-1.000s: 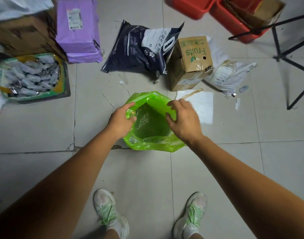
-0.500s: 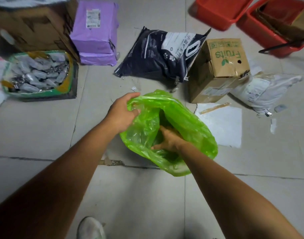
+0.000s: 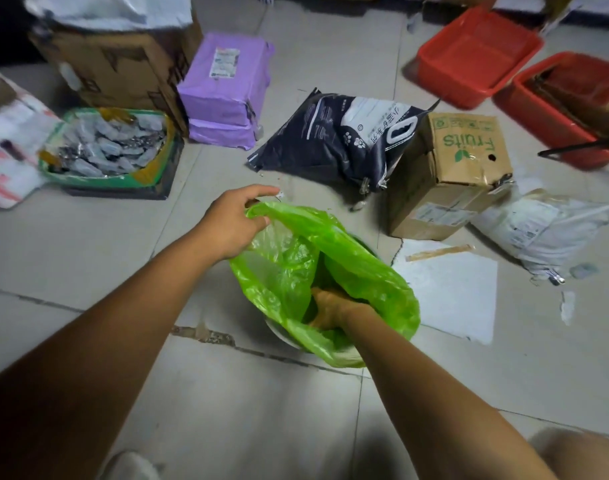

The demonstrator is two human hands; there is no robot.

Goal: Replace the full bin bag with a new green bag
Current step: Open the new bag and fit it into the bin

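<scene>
Since half a second ago, pushed deeper into the green bag (image 3: pixel 348 258): right hand (image 3: pixel 330 308), fingers hidden, grip impossible to tell. Left of it, left hand (image 3: pixel 232 221) pinched tight on the bag's upper-left rim, at frame centre. Upper right, "Fruits" printed on the cardboard box (image 3: pixel 469 147). Bare tiled floor (image 3: pixel 88 258) open lower left.

Storage room: tiled floor (image 3: pixel 88 258), parcels (image 3: pixel 227 88), cardboard boxes (image 3: pixel 459 174).
</scene>
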